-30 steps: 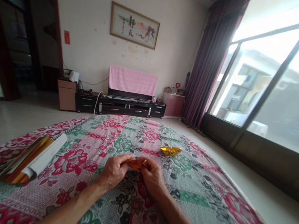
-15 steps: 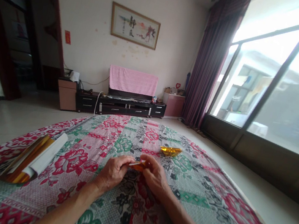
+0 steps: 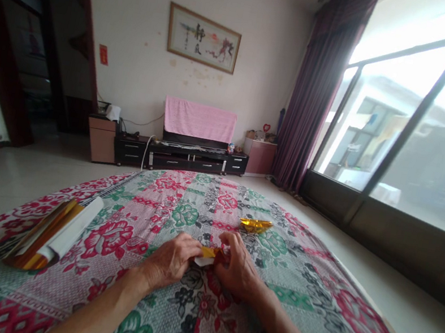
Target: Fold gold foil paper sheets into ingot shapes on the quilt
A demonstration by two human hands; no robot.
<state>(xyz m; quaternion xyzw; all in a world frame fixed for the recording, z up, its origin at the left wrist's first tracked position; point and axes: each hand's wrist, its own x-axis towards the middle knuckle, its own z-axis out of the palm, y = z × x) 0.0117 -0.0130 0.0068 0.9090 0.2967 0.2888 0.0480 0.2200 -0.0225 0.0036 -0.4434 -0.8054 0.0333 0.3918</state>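
A small piece of gold foil paper (image 3: 208, 252) with a white underside is held between my two hands, low over the patterned tablecloth. My left hand (image 3: 175, 256) pinches its left end, fingers closed. On the other side my right hand (image 3: 237, 266) grips the right end between thumb and fingers, its index finger arched above. Part of the paper is hidden by the fingers. Just beyond my right hand sits a folded gold paper ingot (image 3: 255, 226), boat-shaped and shiny.
A curled stack of gold and white paper sheets (image 3: 52, 237) lies at the left of the round table, on the floral tablecloth (image 3: 109, 296). Beyond stand a low black cabinet (image 3: 189, 162) and a screen under a pink cloth (image 3: 200, 119). Large windows (image 3: 385, 120) are at the right.
The paper between my hands has turned, showing more of its gold face and a white flap toward me. Both hands have come slightly lower, and my right index finger has lifted.
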